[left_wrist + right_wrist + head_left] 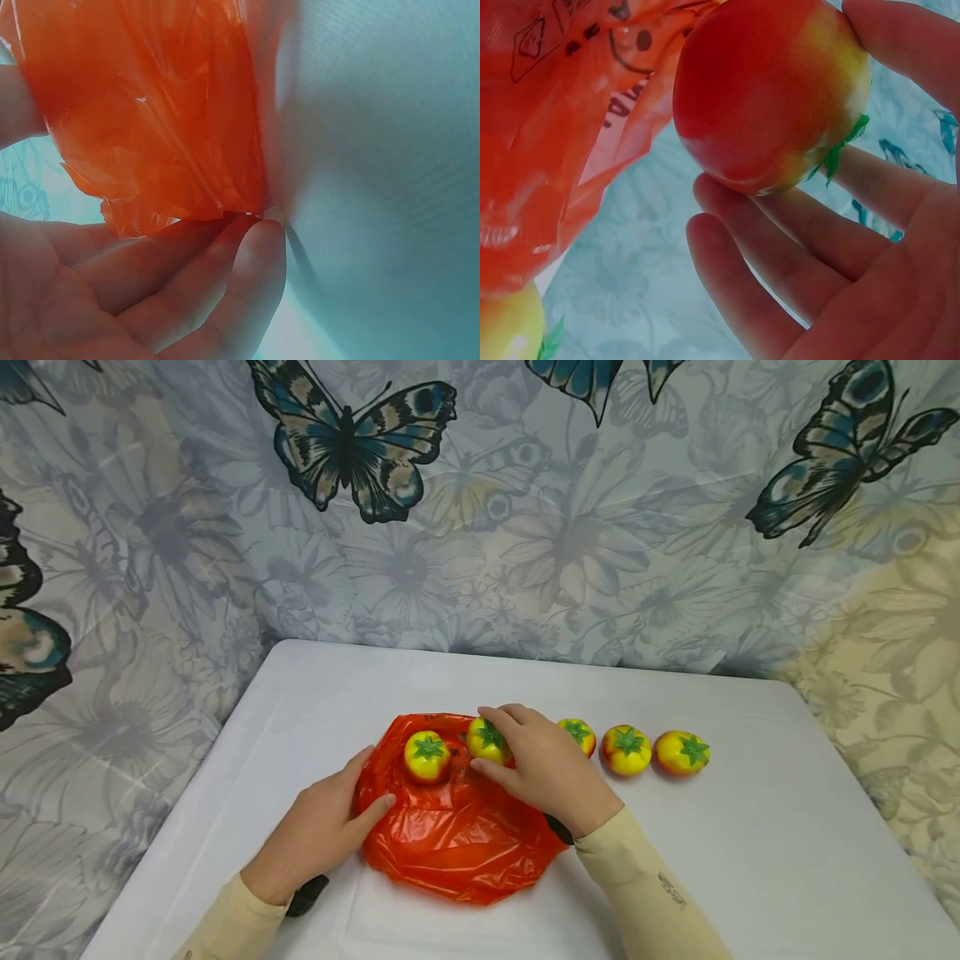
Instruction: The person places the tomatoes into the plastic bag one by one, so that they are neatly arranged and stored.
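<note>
A red plastic bag [465,847] with dark print lies on the white table. One red-and-yellow fruit with a green leafy top [427,757] sits on its upper part. My right hand [551,768] grips a second such fruit [772,94] by its sides, above the bag's far edge; in the right wrist view the thumb and fingertips touch its skin. At the bag's left edge is my left hand [318,827], thumb over the plastic and relaxed fingers along the side. The left wrist view shows those fingers [247,277] touching the crumpled edge. The bag's opening cannot be made out.
Right of the bag stand three more fruits in a row: one partly behind my right hand [576,735], a middle fruit [626,750] and an end fruit [681,753]. Butterfly-patterned cloth [525,543] hangs behind the white table [765,827].
</note>
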{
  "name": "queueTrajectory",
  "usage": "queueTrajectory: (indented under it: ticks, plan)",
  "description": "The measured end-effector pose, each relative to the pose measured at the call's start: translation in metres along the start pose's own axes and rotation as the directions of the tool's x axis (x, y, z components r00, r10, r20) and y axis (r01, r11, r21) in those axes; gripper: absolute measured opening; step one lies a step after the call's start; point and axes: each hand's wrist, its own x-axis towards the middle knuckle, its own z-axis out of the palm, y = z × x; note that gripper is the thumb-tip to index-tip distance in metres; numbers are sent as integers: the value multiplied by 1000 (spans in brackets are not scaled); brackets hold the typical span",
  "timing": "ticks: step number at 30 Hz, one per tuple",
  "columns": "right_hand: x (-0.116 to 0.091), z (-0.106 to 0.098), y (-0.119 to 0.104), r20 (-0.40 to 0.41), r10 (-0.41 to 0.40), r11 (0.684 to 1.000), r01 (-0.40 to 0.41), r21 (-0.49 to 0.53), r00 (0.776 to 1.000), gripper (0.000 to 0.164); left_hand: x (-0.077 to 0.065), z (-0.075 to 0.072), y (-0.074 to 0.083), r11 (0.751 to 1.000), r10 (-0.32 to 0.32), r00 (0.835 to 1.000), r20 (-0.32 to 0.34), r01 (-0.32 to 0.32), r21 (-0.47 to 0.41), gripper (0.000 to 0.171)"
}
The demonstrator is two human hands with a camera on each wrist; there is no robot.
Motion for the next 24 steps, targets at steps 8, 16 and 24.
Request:
queueTrajectory:
  ticks: [8, 16, 24]
  plan:
    - [4, 9, -5, 46, 1, 1000, -2, 9, 999, 68, 0, 0, 0, 1000, -10, 1000, 14, 10, 1, 83]
    - [6, 20, -4, 82, -5, 1000, 5, 10, 997, 71, 1, 0, 2, 1000, -27, 999, 23, 26, 11, 84]
    - [8, 25, -2, 110, 0, 1000, 0, 4, 994, 72, 2, 1, 2, 1000, -18, 1000, 12, 18, 25, 83]
